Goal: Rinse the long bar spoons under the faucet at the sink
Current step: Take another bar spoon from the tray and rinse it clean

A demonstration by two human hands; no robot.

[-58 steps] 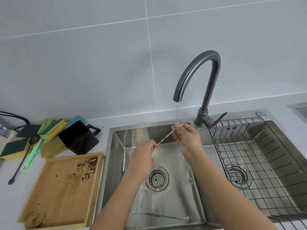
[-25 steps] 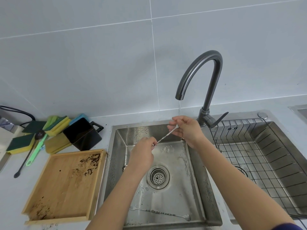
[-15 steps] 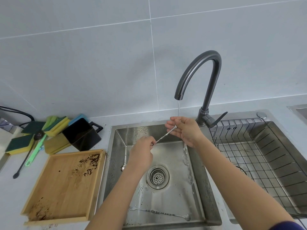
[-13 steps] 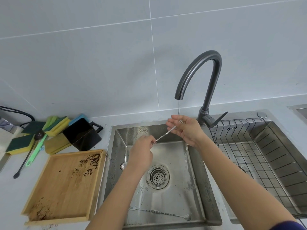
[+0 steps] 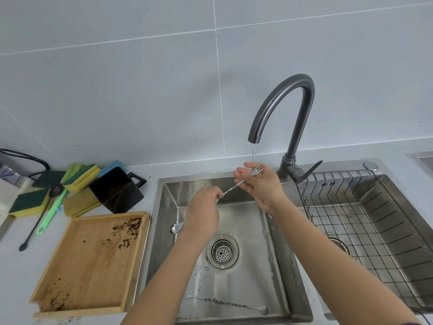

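Note:
A long twisted bar spoon point(image 5: 230, 190) slants across the left sink basin point(image 5: 278, 266), held at both ends. My left hand point(image 5: 203, 213) grips its lower part, and the spoon bowl point(image 5: 176, 227) sticks out past that hand to the left. My right hand point(image 5: 262, 185) pinches the upper end, whose small fork tip point(image 5: 255, 171) sits in the thin water stream under the dark faucet point(image 5: 284, 113). A second bar spoon point(image 5: 228, 303) lies flat on the basin floor near the front edge.
A wire rack point(image 5: 365, 221) fills the right basin. Left of the sink lie a wooden tray point(image 5: 77, 273) with brown crumbs, a black cup point(image 5: 116, 192) on its side, several sponges point(image 5: 30, 202) and a green brush point(image 5: 52, 213). The drain point(image 5: 222, 252) is below my hands.
The held spoon has slid lower left through my hands, so its bowl now shows past my left hand. My right fingers have opened around the fork tip in the stream.

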